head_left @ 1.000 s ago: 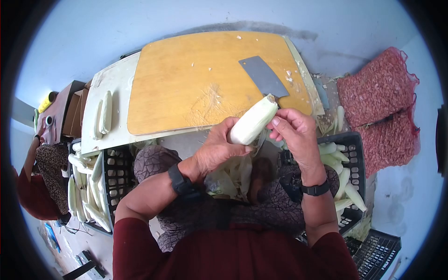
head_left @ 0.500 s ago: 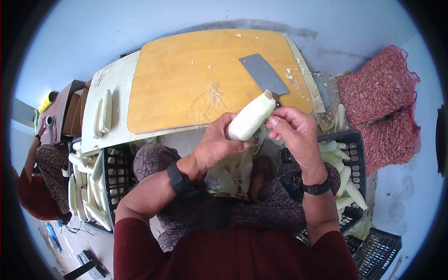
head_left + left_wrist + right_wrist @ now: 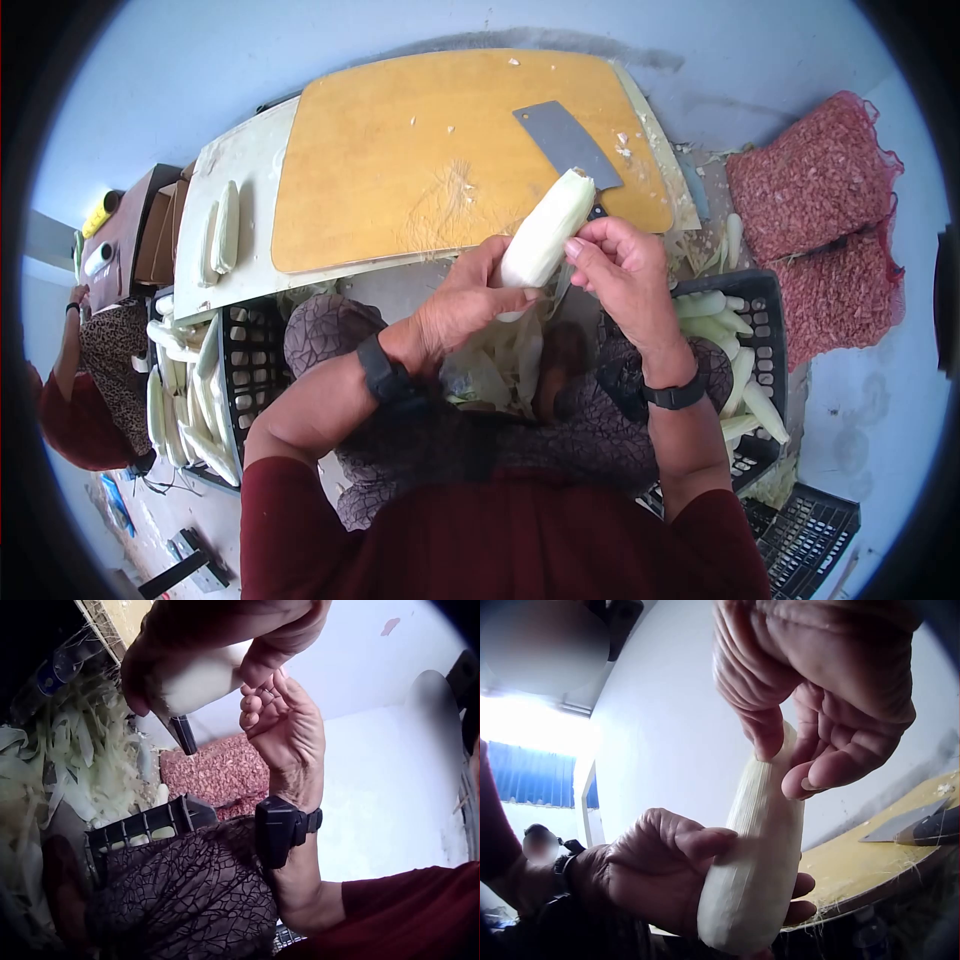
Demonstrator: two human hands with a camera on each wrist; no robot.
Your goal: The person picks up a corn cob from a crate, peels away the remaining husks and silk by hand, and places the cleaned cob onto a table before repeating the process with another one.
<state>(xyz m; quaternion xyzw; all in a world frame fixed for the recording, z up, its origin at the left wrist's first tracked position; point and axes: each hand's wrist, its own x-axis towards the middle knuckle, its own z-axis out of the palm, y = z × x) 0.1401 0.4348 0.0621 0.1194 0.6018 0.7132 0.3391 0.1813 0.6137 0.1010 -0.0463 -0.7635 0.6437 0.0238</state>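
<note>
The left hand (image 3: 462, 300) is gripping the pale corn ear (image 3: 548, 232) while the right hand (image 3: 626, 278) is pinching its upper part.

Bright, cool and fairly even in the head view, softly shadowed on the tabletop (image 3: 265, 180) at ten o'clock, bowed and black-edged. Blown out near ten in the right wrist view, smeared at eight. Washed pale at three in the left wrist view, dim over the left grip (image 3: 225, 634).
</note>
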